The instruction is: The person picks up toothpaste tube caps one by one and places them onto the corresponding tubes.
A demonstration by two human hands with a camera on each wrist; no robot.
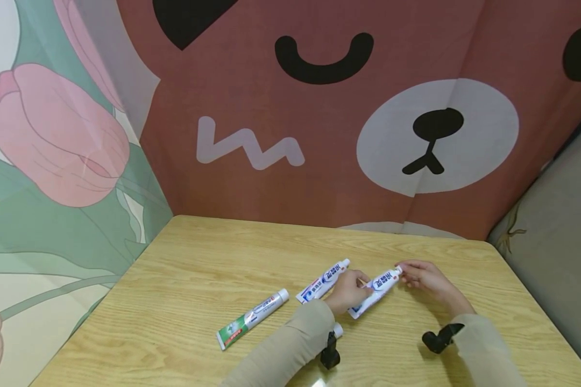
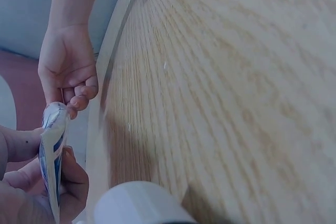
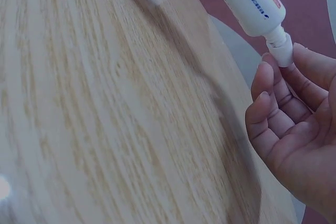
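Note:
My left hand (image 1: 346, 293) grips the body of a white and blue toothpaste tube (image 1: 378, 290), thumb on one flat side and fingers on the other, in the left wrist view too. Tilted above the table, the tube points its cap end toward my right hand (image 1: 428, 280). That hand pinches the small white cap (image 3: 282, 53) between thumb and fingertips. Some of the tube's neck shows above the cap, which sits at a slight angle to it. Behind my left hand lies a similar blue and white toothpaste tube (image 1: 321, 282).
A green and silver toothpaste tube (image 1: 253, 318) lies on the wooden table (image 1: 174, 301) to the left. Beside my left sleeve, a white cap (image 1: 338, 330) pokes out, the rest hidden by the arm. A printed cloth (image 1: 252, 199) hangs behind the table.

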